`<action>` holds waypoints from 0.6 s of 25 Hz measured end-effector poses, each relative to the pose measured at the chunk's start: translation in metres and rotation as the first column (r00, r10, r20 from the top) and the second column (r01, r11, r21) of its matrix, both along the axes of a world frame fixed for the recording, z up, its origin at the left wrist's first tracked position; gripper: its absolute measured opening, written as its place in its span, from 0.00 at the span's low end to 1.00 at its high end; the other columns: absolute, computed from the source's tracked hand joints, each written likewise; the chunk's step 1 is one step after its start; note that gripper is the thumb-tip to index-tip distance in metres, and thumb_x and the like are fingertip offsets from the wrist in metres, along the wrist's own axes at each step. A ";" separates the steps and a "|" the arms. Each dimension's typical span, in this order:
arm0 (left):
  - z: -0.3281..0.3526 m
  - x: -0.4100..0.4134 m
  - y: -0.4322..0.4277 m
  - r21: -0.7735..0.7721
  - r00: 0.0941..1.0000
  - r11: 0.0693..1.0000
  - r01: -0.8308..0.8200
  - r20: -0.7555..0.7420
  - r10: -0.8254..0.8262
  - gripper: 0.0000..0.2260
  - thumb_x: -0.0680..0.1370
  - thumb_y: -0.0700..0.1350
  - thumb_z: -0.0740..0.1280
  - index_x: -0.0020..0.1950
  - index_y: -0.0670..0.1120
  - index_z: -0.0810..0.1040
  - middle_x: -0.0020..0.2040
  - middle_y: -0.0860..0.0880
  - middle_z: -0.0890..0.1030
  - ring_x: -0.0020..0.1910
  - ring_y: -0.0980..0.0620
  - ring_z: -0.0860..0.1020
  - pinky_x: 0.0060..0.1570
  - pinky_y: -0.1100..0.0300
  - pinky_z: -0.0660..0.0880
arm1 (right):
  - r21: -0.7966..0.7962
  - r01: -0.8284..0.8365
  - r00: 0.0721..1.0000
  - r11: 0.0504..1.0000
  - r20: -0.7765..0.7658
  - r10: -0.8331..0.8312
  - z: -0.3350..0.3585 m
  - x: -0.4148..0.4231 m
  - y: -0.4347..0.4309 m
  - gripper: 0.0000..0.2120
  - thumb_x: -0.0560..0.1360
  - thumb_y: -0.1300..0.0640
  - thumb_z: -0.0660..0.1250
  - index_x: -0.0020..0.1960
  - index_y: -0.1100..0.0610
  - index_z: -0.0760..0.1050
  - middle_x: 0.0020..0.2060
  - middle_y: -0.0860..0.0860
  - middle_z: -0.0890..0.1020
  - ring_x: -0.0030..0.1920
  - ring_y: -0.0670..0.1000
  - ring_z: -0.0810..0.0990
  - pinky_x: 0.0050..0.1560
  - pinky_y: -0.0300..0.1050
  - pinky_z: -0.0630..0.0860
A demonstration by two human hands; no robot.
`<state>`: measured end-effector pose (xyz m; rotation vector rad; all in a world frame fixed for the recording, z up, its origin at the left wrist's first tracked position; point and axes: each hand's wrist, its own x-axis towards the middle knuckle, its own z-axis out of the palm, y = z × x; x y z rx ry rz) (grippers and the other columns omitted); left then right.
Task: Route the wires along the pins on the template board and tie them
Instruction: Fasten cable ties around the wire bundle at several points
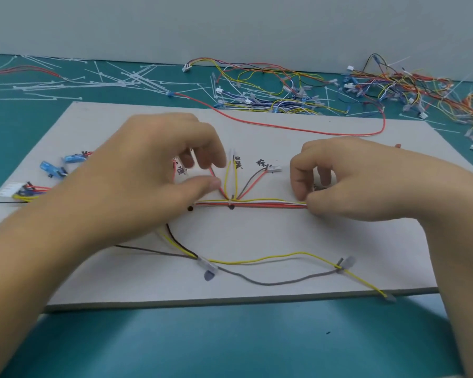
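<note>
A grey template board [284, 236] lies flat on the teal mat. Across its middle runs a horizontal bundle of red, white and yellow wires [268, 203], passing a pin [231, 203] from which yellow, red and grey branches fan upward. My left hand [148, 173] pinches a red branch wire [216, 181] between thumb and forefinger just left of that pin. My right hand [347, 184] grips the right end of the bundle with its fingertips. Below, a yellow wire [279, 257] and a grey wire [279, 282] sag loosely across the board's front.
Blue terminals [58, 166] and a white connector [10, 190] lie at the board's left edge. A long red wire [298, 129] loops over the board's back. White cable ties [93, 80] are scattered at back left, and a tangle of loose wires [352, 88] fills back right.
</note>
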<state>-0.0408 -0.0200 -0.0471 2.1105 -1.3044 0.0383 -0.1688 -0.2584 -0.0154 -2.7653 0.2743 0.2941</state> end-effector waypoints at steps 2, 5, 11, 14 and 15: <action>0.003 0.006 0.007 0.043 0.997 0.996 -0.072 0.008 0.071 0.07 0.70 0.56 0.73 0.46 0.59 0.82 0.44 0.59 0.80 0.46 0.57 0.80 0.39 0.60 0.74 | 0.004 -0.017 1.000 1.000 0.014 0.017 -0.002 0.000 0.001 0.08 0.70 0.56 0.68 0.47 0.45 0.79 0.46 0.35 0.77 0.43 0.41 0.77 0.45 0.50 0.79; -0.001 0.008 0.012 0.254 0.988 0.956 -0.145 -0.016 0.154 0.08 0.68 0.60 0.76 0.41 0.60 0.82 0.39 0.62 0.81 0.42 0.63 0.78 0.42 0.59 0.74 | -0.007 -0.060 0.996 0.998 0.059 0.060 -0.005 0.001 0.002 0.07 0.71 0.56 0.65 0.45 0.47 0.79 0.41 0.36 0.80 0.39 0.41 0.77 0.37 0.42 0.73; 0.003 -0.001 0.008 0.289 0.973 0.931 -0.224 0.020 0.228 0.07 0.67 0.54 0.79 0.36 0.58 0.82 0.33 0.61 0.80 0.39 0.63 0.76 0.37 0.64 0.70 | 0.060 -0.117 0.963 0.991 0.250 0.098 -0.016 0.007 0.020 0.07 0.72 0.56 0.69 0.47 0.44 0.79 0.39 0.40 0.81 0.39 0.39 0.75 0.36 0.35 0.68; 0.001 -0.002 0.007 0.277 0.961 0.921 -0.274 0.042 0.274 0.08 0.66 0.50 0.82 0.34 0.57 0.83 0.31 0.62 0.80 0.36 0.64 0.75 0.34 0.65 0.67 | 0.103 -0.188 0.946 0.977 0.287 0.152 -0.021 0.008 0.030 0.06 0.72 0.54 0.72 0.48 0.45 0.80 0.38 0.42 0.81 0.39 0.41 0.76 0.37 0.33 0.69; 0.001 -0.004 0.007 0.276 0.959 0.919 -0.283 0.054 0.279 0.09 0.66 0.49 0.83 0.34 0.57 0.83 0.31 0.61 0.80 0.35 0.64 0.75 0.34 0.65 0.66 | 0.110 -0.210 0.941 0.972 0.294 0.170 -0.023 0.008 0.034 0.05 0.73 0.52 0.72 0.49 0.46 0.80 0.38 0.43 0.80 0.38 0.41 0.76 0.37 0.33 0.68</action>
